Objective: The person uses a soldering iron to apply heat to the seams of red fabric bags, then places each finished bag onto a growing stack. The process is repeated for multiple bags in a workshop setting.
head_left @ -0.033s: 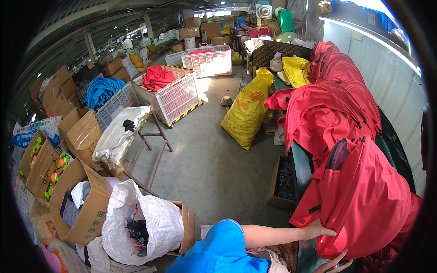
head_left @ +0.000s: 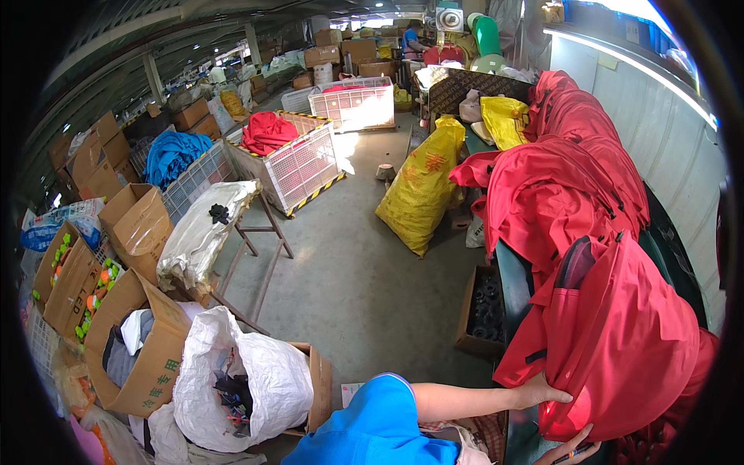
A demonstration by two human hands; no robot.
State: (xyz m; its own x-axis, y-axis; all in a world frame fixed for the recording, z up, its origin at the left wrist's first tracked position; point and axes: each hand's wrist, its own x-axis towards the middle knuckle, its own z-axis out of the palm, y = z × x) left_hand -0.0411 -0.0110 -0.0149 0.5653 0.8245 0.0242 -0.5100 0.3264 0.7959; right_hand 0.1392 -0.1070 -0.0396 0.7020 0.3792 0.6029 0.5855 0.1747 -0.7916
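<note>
One red bag point(head_left: 620, 341) at four o'clock seems unfinished, left hand point(head_left: 542, 392) pinching its edge, right hand point(head_left: 564, 449) clasping a thin tool point(head_left: 573, 455).

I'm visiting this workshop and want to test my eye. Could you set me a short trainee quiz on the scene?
1. Multiple choice: the left hand touches fabric that is: A, blue; B, red; C, yellow.
2. True or false: the tall yellow sack rests on the floor.
3. Fill in: the small black bundle lies on a bench with a ____ cover.

Key: 1. B; 2. True; 3. white.
</note>
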